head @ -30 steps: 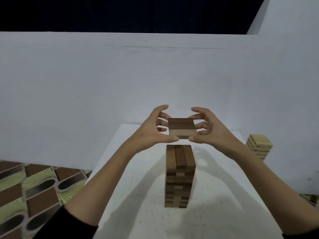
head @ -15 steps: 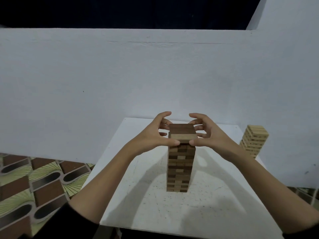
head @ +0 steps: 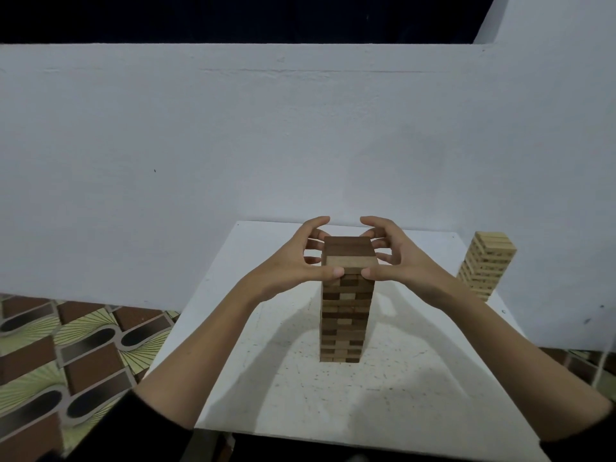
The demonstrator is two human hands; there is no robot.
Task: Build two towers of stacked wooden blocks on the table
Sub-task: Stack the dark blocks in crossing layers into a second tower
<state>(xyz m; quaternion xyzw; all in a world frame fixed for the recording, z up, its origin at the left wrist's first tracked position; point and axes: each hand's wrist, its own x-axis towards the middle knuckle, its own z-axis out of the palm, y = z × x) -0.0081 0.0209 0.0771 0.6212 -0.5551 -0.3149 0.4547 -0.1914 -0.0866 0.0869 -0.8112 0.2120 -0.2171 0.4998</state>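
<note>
At frame centre, your left hand and right hand pinch the top layer of brown wooden blocks seated on the tall dark-and-light wooden tower on the white table. Next, loosen both grips gently outward.

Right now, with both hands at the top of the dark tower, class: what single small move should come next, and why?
Probably ease both hands straight outward and let go. The top layer of blocks already appears to sit on the dark tower, squared with its sides, while the left hand and right hand pinch it by thumb and fingertips. A slow, level release seems least likely to nudge the layer askew.
</note>
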